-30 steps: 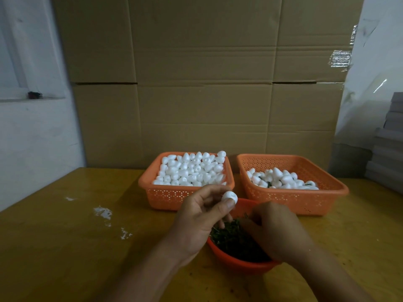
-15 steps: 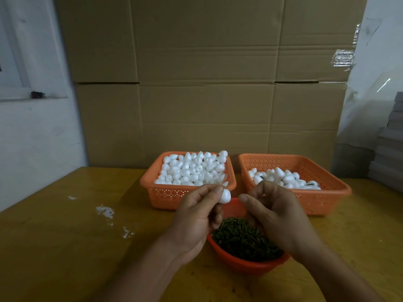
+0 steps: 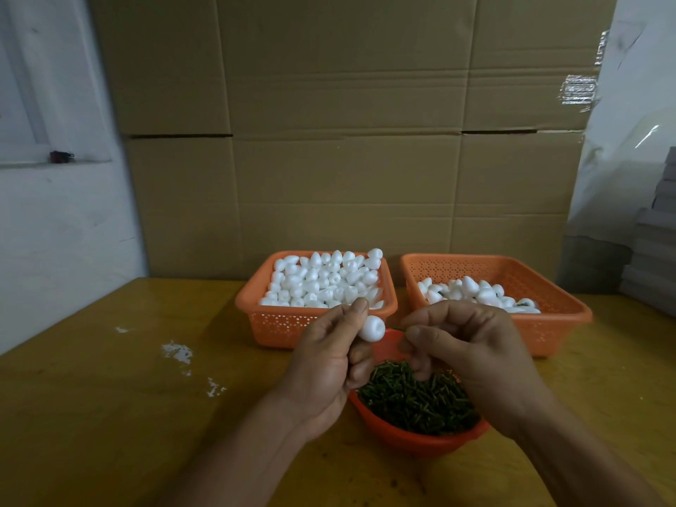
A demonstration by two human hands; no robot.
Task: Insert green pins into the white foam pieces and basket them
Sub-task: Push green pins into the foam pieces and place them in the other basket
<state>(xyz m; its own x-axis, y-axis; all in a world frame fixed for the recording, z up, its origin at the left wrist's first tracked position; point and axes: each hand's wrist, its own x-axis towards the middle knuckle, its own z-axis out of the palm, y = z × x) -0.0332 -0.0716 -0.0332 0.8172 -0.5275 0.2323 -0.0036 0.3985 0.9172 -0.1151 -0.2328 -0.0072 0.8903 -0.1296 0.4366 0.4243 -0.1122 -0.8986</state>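
My left hand [image 3: 329,356] pinches a white foam piece [image 3: 372,328] between thumb and fingertips above the round orange bowl [image 3: 409,435] of green pins [image 3: 417,400]. My right hand [image 3: 464,345] pinches a thin green pin [image 3: 399,328] whose tip points left at the foam piece, a short gap away. The left orange basket [image 3: 281,323] is heaped with plain foam pieces [image 3: 325,279]. The right orange basket [image 3: 548,323] holds fewer foam pieces [image 3: 475,294], some with green showing.
Everything stands on a yellow-brown wooden table [image 3: 109,397] with white crumbs [image 3: 177,351] at the left. Large cardboard boxes [image 3: 347,140] form a wall right behind the baskets. Grey stacked boards [image 3: 654,258] sit at the far right.
My right hand rose out of the bowl with a green pin and came up level with the foam piece. My left hand stayed over the bowl, turning the foam piece toward the pin.
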